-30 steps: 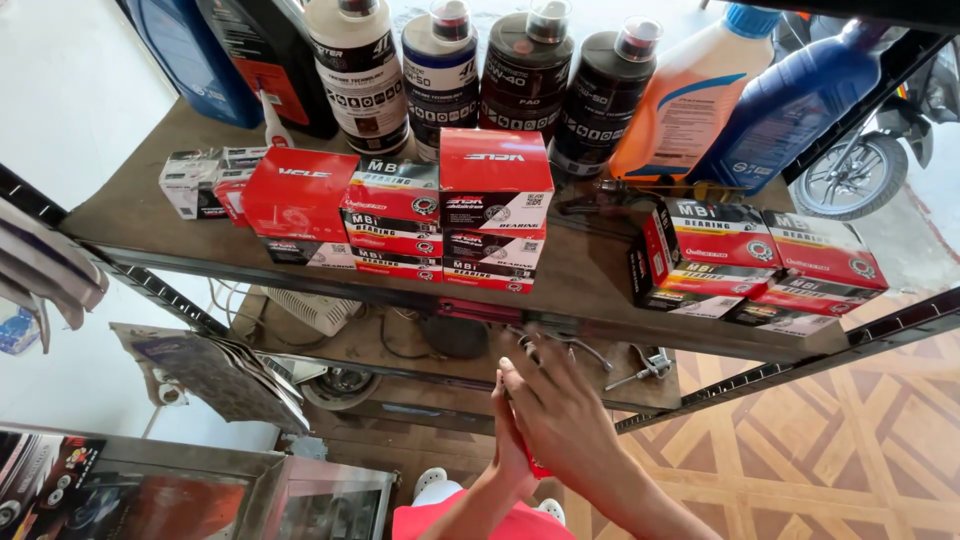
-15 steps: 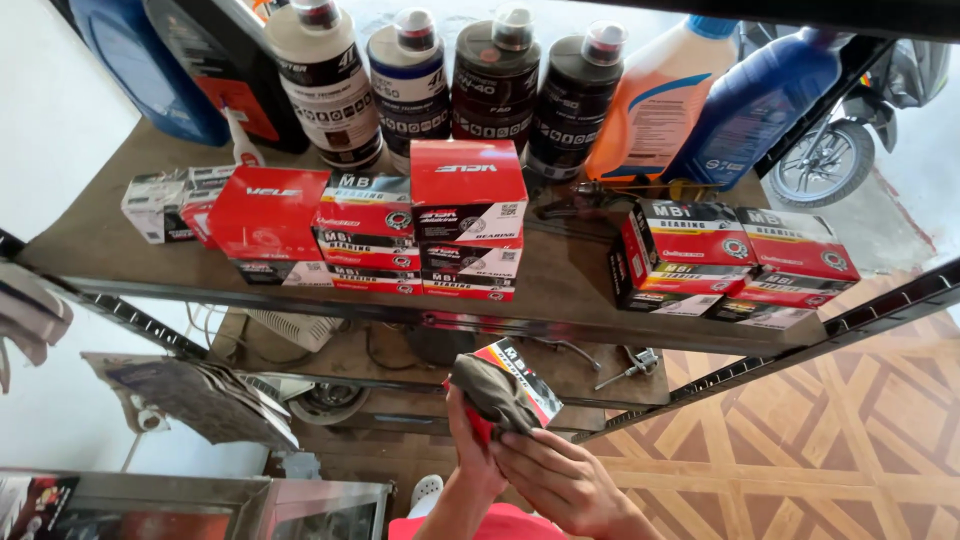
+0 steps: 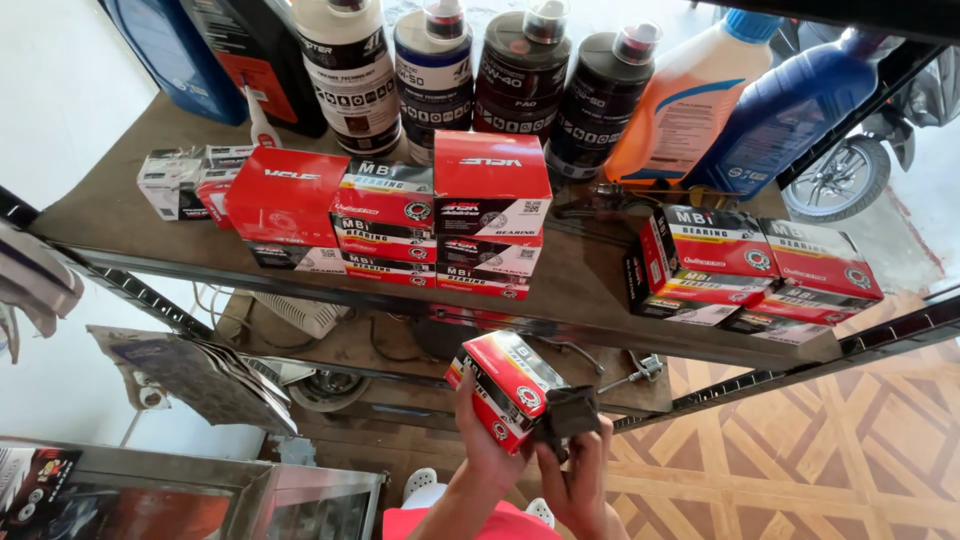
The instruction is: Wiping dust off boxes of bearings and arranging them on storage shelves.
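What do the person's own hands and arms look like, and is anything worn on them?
Both are bare: the left hand and the right hand wear no gloves, and no rings or watch can be seen. The forearms show no sleeves. Below them a bit of red clothing is visible.

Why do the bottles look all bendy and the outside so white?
Head view: the wide lens bows the shelf edge and leans the bottles outward; daylight washes the ground by the motorcycle wheel pale; the red box in the hands stays sharp.
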